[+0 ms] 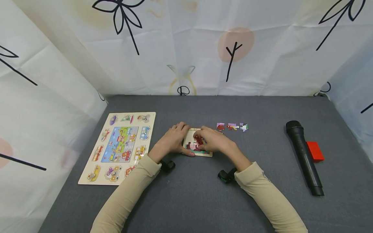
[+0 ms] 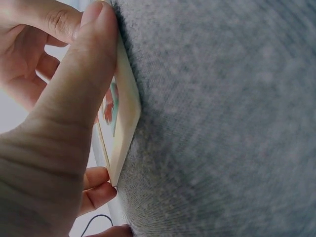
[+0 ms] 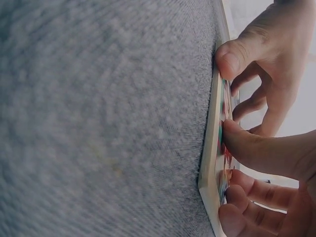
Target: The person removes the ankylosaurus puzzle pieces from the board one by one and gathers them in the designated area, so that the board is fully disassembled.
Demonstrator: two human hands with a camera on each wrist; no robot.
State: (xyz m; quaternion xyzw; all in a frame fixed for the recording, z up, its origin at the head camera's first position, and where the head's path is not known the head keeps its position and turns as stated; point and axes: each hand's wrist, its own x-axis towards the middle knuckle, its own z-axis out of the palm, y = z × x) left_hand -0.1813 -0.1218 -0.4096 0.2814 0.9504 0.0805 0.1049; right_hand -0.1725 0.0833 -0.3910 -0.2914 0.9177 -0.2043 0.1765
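A small wooden jigsaw board [image 1: 206,154] with a dark red and pink picture lies flat on the table. My left hand [image 1: 175,139] grips its left side, with the thumb [image 2: 98,54] along the near edge and the fingers on the far side. Over the board is my right hand [image 1: 214,139], its thumb [image 3: 247,145] and curled fingertips down on the picture, about a dark red puzzle piece [image 1: 199,140]. The hand partly covers that piece. Behind and to the right, several loose puzzle pieces [image 1: 232,126] lie in a row.
On the left lies a large wooden peg puzzle [image 1: 96,179] with vehicle shapes, partly under my left sleeve. A black microphone [image 1: 304,158] and a red block [image 1: 315,151] are at the right. White patterned cloth [image 1: 198,38] hangs behind the grey table [image 1: 186,200].
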